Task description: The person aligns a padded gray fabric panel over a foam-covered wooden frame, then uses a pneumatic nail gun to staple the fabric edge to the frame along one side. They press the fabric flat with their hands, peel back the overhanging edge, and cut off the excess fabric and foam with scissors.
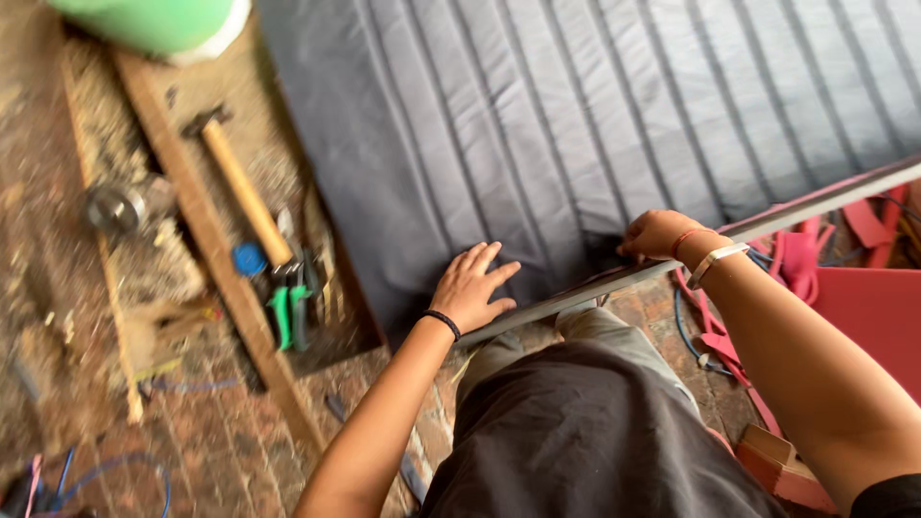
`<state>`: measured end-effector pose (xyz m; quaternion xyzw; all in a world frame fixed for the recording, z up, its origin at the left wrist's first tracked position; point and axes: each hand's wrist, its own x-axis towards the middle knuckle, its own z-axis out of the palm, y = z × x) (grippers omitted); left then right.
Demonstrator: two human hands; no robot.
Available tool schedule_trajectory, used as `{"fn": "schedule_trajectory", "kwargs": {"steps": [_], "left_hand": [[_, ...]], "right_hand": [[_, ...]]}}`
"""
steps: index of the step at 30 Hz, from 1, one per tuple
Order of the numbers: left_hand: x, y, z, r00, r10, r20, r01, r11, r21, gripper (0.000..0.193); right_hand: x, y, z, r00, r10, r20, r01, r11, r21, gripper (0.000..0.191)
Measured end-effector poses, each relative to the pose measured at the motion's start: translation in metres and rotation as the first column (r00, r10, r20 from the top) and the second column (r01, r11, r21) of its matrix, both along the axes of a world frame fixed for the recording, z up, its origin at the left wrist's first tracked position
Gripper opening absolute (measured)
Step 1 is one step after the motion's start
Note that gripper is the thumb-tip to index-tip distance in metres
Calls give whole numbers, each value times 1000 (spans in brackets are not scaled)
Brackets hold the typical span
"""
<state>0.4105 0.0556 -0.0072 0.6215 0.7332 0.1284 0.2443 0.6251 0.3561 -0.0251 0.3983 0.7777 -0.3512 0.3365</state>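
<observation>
Pressing flat and spread on the grey quilted fabric [576,115], the left hand [470,288] could let it slip while the right hand [657,233] pinches its edge beside the metal strip [729,235], likely bunching it.

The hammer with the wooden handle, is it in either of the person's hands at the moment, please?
No, the hammer lies on the floor beside a wooden plank, while the left hand rests flat on the grey quilted fabric.
</observation>
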Motion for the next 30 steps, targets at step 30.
{"fn": "schedule_trajectory", "kwargs": {"steps": [30], "left_hand": [[288,512,-39,947,-99,-307,119,992,48,76]], "right_hand": [[304,337,35,965,-82,-248,117,985,129,47]]}}
